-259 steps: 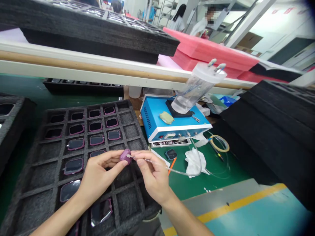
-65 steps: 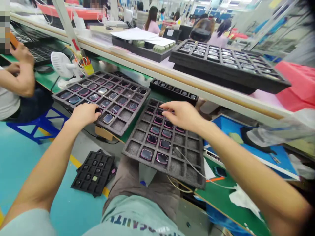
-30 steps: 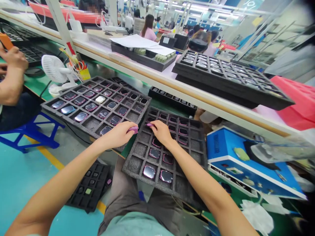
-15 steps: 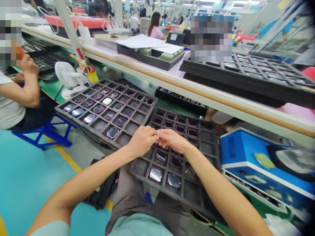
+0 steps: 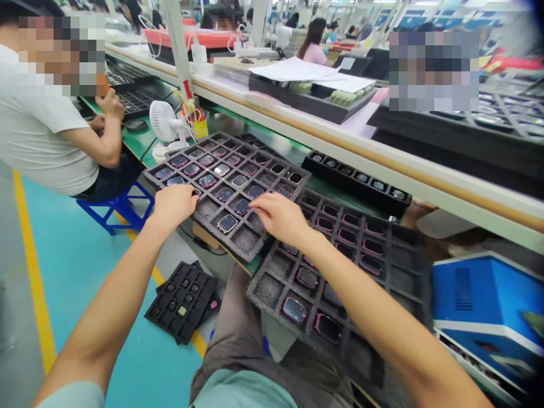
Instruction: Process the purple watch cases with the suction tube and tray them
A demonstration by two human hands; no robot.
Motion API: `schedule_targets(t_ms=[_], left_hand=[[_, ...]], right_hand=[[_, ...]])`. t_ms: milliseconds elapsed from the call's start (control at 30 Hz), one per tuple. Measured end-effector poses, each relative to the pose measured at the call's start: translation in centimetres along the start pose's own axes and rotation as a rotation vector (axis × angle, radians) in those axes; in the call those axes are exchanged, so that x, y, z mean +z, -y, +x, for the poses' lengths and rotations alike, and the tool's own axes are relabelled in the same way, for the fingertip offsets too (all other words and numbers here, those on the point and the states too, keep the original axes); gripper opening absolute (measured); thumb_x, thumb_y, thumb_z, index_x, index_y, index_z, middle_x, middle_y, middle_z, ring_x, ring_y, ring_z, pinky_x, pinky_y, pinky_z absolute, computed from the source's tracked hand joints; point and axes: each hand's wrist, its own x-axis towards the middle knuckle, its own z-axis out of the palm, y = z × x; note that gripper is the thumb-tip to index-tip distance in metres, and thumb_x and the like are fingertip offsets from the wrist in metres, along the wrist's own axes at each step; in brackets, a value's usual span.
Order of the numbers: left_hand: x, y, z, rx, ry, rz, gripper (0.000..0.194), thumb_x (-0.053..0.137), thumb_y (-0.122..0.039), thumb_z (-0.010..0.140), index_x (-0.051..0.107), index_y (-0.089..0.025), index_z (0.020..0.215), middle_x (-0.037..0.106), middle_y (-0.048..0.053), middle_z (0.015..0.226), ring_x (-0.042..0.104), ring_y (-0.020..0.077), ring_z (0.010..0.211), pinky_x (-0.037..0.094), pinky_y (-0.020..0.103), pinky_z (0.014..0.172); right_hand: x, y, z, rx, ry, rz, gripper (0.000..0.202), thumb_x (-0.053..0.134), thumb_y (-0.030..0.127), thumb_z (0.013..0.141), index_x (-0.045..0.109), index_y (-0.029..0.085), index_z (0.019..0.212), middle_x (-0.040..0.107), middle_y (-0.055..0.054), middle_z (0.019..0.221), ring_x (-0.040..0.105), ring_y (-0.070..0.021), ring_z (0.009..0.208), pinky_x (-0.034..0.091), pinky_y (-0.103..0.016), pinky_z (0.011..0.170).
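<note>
Over the near-left part of the left foam tray (image 5: 232,245), my left hand (image 5: 175,205) has its fingers bent closed around the edge of a watch case (image 5: 197,192), mostly hidden by the hand. My right hand (image 5: 280,218) reaches into the same tray from the right. Its thumb and fingertips close on the edge of another watch case (image 5: 242,207), which lies in its cell. A silver-rimmed watch case (image 5: 227,223) sits between the hands, nearer to me. Below my right forearm, the right foam tray (image 5: 267,292) holds several pink-rimmed watch cases (image 5: 294,309).
A white fan (image 5: 164,120) and a yellow cup of tools (image 5: 199,127) stand behind the left tray. A shelf edge (image 5: 297,127) crosses above. A blue machine (image 5: 480,289) is at right. Stacked black trays (image 5: 182,300) lie low at left, near a seated co-worker (image 5: 51,124).
My hands were together above the right tray. They have parted and moved over to the left tray, each at a watch case. The view has turned left.
</note>
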Motion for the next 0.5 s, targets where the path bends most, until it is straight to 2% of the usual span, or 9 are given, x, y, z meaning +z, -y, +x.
schedule_targets(t_ms=[33, 133, 200, 267, 367, 433, 500], left_hand=[[0.0, -0.2, 0.2, -0.004, 0.017, 0.020, 0.044, 0.051, -0.039, 0.102, 0.074, -0.016, 0.133, 0.078, 0.022, 0.125, 0.073, 0.0411, 0.115, 0.057, 0.046, 0.092], [-0.7, -1.1, 0.8, 0.023, 0.068, 0.082, 0.048, 0.055, -0.039, 0.100, 0.071, -0.012, 0.136, 0.076, 0.025, 0.127, 0.072, 0.0423, 0.119, 0.057, 0.046, 0.096], [-1.4, -1.5, 1.6, 0.069, 0.109, 0.122, 0.045, 0.061, -0.036, 0.097, 0.073, -0.009, 0.131, 0.075, 0.026, 0.130, 0.070, 0.0429, 0.122, 0.056, 0.046, 0.099], [-2.2, -1.6, 2.6, 0.119, 0.157, 0.154, 0.039, 0.066, -0.030, 0.093, 0.076, -0.006, 0.122, 0.075, 0.027, 0.127, 0.071, 0.0427, 0.120, 0.055, 0.044, 0.099], [-3.7, -1.5, 2.9, 0.156, 0.174, 0.190, 0.030, 0.065, -0.023, 0.093, 0.077, -0.003, 0.112, 0.077, 0.025, 0.118, 0.072, 0.0393, 0.113, 0.055, 0.042, 0.097], [-4.7, -1.7, 1.0, 0.149, 0.058, 0.194, 0.030, 0.060, -0.024, 0.097, 0.075, -0.004, 0.114, 0.078, 0.022, 0.113, 0.073, 0.0377, 0.108, 0.056, 0.042, 0.094], [-5.1, -3.0, -2.6, 0.203, -0.119, 0.130, 0.029, 0.058, -0.026, 0.100, 0.072, -0.008, 0.119, 0.078, 0.019, 0.108, 0.073, 0.0365, 0.100, 0.056, 0.043, 0.088]], right_hand=[[-0.5, 0.8, 2.3, -0.078, 0.084, -0.021, 0.030, 0.057, 0.018, 0.103, 0.075, 0.024, 0.127, 0.073, -0.010, 0.135, 0.066, -0.0270, 0.129, 0.053, -0.039, 0.108], [-1.3, 2.1, 7.8, -0.129, 0.230, -0.042, 0.031, 0.082, 0.014, 0.086, 0.079, 0.022, 0.116, 0.076, -0.010, 0.128, 0.071, -0.0278, 0.119, 0.055, -0.035, 0.100], [-1.6, 2.2, 9.6, -0.121, 0.275, -0.043, 0.031, 0.089, 0.013, 0.078, 0.080, 0.018, 0.108, 0.076, -0.012, 0.125, 0.073, -0.0277, 0.113, 0.055, -0.033, 0.096], [-2.1, 1.8, 9.5, -0.111, 0.272, -0.026, 0.028, 0.089, 0.015, 0.079, 0.079, 0.017, 0.105, 0.076, -0.012, 0.124, 0.072, -0.0274, 0.114, 0.054, -0.033, 0.095], [-3.3, 0.3, 5.6, -0.082, 0.143, 0.043, 0.022, 0.072, 0.024, 0.097, 0.075, 0.015, 0.118, 0.076, -0.010, 0.125, 0.069, -0.0252, 0.119, 0.050, -0.034, 0.100], [-3.7, -1.0, 0.8, -0.036, -0.029, 0.196, 0.022, 0.065, 0.026, 0.101, 0.074, 0.016, 0.119, 0.078, -0.007, 0.118, 0.070, -0.0215, 0.109, 0.050, -0.032, 0.098], [-3.0, -1.9, -4.3, 0.107, -0.083, 0.370, 0.015, 0.070, 0.025, 0.097, 0.077, 0.019, 0.108, 0.081, -0.002, 0.105, 0.072, -0.0186, 0.094, 0.051, -0.029, 0.088]])
